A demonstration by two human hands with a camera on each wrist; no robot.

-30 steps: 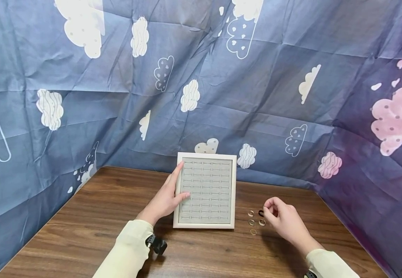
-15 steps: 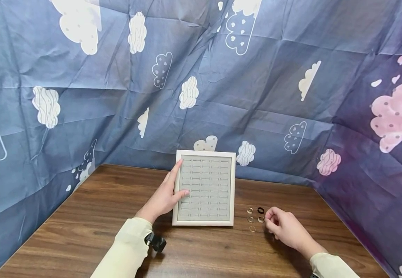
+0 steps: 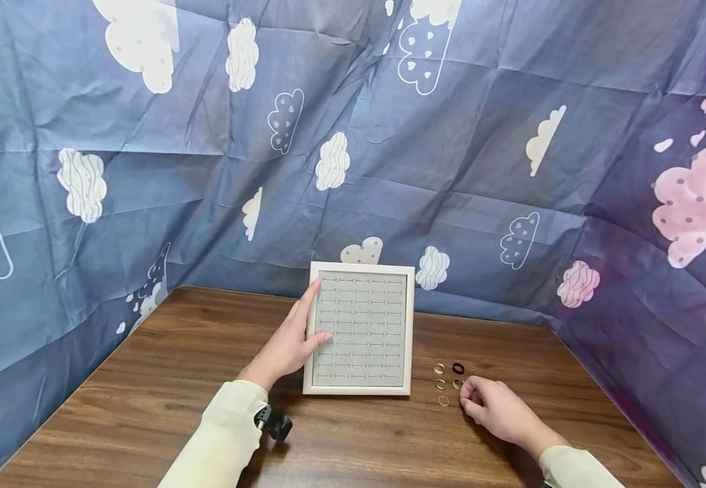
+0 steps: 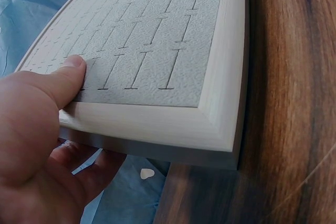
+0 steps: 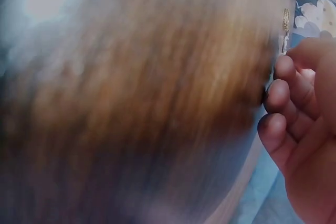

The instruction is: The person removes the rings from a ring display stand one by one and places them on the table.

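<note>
I count one slotted ring display tray on my counter. Beside it lie the rings: one black ring and three pale, clear-looking rings that I can make out in full, with a fifth possibly hidden at my right fingertips. I have two hands in view, left hand and right hand.

Rings lie on the table right of the tray.
</note>
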